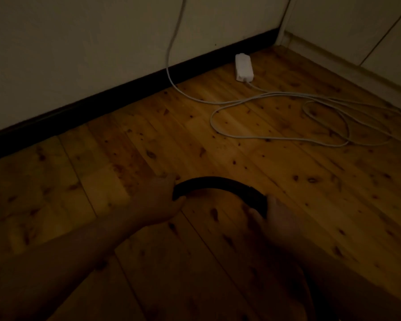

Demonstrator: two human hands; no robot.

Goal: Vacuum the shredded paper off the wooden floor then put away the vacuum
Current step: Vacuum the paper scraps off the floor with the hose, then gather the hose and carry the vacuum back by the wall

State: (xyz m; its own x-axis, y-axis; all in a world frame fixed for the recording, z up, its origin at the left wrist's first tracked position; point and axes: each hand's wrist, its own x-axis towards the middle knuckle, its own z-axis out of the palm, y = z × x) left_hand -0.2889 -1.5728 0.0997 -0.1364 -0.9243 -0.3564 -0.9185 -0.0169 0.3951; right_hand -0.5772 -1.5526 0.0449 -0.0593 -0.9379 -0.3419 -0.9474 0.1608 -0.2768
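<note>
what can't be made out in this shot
Black hose, head view: one end is hidden inside the left hand, the other behind the right hand.
Right hand's fingers: blurred and dark, grip unclear.
White cable: cut off by the top and right edges.
Vacuum body: outside the frame.
Shredded paper: none discernible in the dim light.

Two hands [158,200] [277,215], one black hose [218,181], one power strip [244,67].

Up front, the vacuum hose [218,181] arcs over the wooden floor [148,140] with the left hand [158,200] at its left end and the right hand [276,214] at its right. Behind runs the baseboard [102,98] — a socket block [244,67] lies beside it, back right, with cable [276,136] loops sprawled further right.
</note>
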